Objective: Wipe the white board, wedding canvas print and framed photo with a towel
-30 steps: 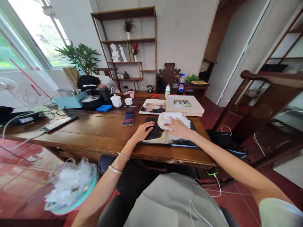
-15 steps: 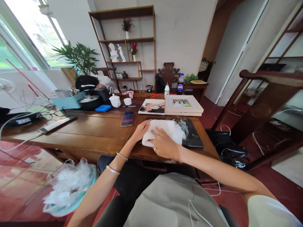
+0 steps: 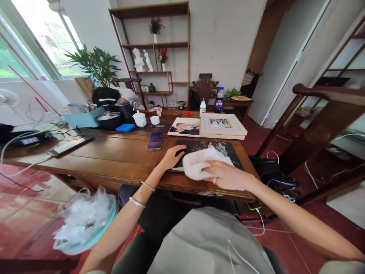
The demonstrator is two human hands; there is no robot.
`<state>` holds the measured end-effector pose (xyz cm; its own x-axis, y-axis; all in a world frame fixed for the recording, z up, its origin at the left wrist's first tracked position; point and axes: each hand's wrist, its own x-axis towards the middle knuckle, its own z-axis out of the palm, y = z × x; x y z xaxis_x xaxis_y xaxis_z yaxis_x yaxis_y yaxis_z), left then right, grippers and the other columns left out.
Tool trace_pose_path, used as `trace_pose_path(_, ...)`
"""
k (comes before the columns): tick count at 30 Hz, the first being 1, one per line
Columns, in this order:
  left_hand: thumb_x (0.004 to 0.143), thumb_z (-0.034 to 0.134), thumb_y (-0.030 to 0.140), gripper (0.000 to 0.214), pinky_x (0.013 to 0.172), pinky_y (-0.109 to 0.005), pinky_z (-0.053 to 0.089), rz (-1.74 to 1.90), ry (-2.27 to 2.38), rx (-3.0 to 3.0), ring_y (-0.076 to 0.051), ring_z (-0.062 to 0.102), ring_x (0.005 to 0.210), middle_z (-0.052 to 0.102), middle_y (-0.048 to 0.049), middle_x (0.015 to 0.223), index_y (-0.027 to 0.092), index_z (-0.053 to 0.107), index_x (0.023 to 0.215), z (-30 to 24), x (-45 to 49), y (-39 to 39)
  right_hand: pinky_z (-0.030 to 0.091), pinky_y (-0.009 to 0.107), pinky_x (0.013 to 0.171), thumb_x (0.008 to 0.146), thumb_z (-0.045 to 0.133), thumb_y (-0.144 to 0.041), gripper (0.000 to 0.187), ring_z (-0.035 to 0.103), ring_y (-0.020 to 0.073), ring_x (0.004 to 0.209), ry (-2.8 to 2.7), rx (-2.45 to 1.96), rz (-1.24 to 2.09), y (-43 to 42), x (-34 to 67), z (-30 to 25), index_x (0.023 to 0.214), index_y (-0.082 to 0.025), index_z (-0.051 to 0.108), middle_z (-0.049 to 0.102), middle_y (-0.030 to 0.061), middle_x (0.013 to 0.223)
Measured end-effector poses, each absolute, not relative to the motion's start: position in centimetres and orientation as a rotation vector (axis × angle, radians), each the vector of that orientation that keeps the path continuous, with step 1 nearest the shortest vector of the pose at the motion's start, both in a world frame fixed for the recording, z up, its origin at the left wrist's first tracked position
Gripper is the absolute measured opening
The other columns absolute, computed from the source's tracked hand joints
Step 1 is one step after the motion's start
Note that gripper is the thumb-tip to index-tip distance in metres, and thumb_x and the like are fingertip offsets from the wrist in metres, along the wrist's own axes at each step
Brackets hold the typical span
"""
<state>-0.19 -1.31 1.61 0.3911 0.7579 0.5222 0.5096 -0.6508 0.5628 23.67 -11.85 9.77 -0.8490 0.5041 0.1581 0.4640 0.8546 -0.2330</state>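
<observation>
A white cloth [image 3: 196, 161] lies bunched on a dark photo panel [image 3: 196, 145] that shows two people in a garden scene. My right hand [image 3: 229, 176], with a ring on one finger, is closed on the cloth near the panel's front edge. At the panel's left edge rests my left hand [image 3: 171, 156], fingers stretched out over the surface and thumb apart. Part of the panel is hidden beneath the cloth and my right hand. Just left of it a phone [image 3: 154, 140] lies with its screen lit.
Behind the panel are a smaller photo print [image 3: 184, 127] and a pale framed picture [image 3: 224, 127]. A cola bottle [image 3: 219, 101], white teapot [image 3: 139, 119] and blue box [image 3: 125, 127] stand farther back on the wooden table [image 3: 119, 152]. A bag-filled basket [image 3: 85, 220] sits lower left.
My right hand has moved right and toward me with the cloth, uncovering the panel's left part. My left hand has come off the cloth and now rests on the panel.
</observation>
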Motion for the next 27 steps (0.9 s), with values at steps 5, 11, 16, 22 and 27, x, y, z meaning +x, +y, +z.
trace_pose_path(5, 0.086, 0.048, 0.026, 0.028, 0.104, -0.038, 0.039, 1.106, 1.093, 2.372, -0.021, 0.055, 0.115, 0.063, -0.0091, 0.119, 0.015, 0.065, 0.106, 1.4, -0.2, -1.0, 0.040, 0.041, 0.092, 0.092, 0.040, -0.031, 0.033, 0.055, 0.0273, 0.108, -2.610, -1.155, 0.161, -7.0, 25.6, 8.0, 0.114, -0.017, 0.060, 0.061, 0.0116, 0.118)
trace_pose_path(11, 0.086, 0.048, 0.024, 0.027, 0.103, -0.038, 0.040, 1.107, 1.103, 2.392, -0.021, 0.057, 0.114, 0.063, -0.0087, 0.118, 0.016, 0.066, 0.105, 1.2, -0.2, -0.8, 0.036, 0.040, 0.098, 0.092, 0.035, -0.044, 0.046, 0.049, 0.0291, 0.119, -2.520, -1.192, 0.315, -0.2, 21.9, 8.1, 0.126, -0.018, 0.053, 0.053, 0.0102, 0.131)
trace_pose_path(16, 0.085, 0.050, 0.023, 0.026, 0.099, -0.037, 0.043, 1.106, 1.133, 2.408, -0.021, 0.060, 0.108, 0.065, -0.0094, 0.114, 0.015, 0.067, 0.103, 1.2, -0.3, -0.8, 0.032, 0.035, 0.102, 0.093, 0.038, -0.041, 0.049, 0.044, 0.0265, 0.124, -2.544, -1.123, 0.358, 2.7, 16.7, 8.6, 0.129, -0.011, 0.050, 0.049, 0.0117, 0.134)
trace_pose_path(22, 0.086, 0.049, 0.023, 0.027, 0.100, -0.038, 0.043, 1.102, 1.125, 2.402, -0.021, 0.059, 0.109, 0.065, -0.0098, 0.115, 0.015, 0.067, 0.104, 1.2, -0.3, -0.7, 0.031, 0.036, 0.103, 0.091, 0.038, -0.048, 0.052, 0.043, 0.0255, 0.125, -2.546, -1.129, 0.373, 2.6, 18.5, 7.6, 0.132, -0.017, 0.048, 0.049, 0.0086, 0.135)
trace_pose_path(27, 0.086, 0.048, 0.024, 0.027, 0.102, -0.038, 0.041, 1.109, 1.092, 2.392, -0.020, 0.056, 0.114, 0.064, -0.0091, 0.118, 0.016, 0.067, 0.104, 1.1, -0.2, -0.7, 0.030, 0.043, 0.105, 0.090, 0.032, -0.054, 0.055, 0.042, 0.0283, 0.126, -2.473, -1.276, 0.325, 0.7, 25.8, 6.5, 0.133, -0.022, 0.047, 0.047, 0.0057, 0.137)
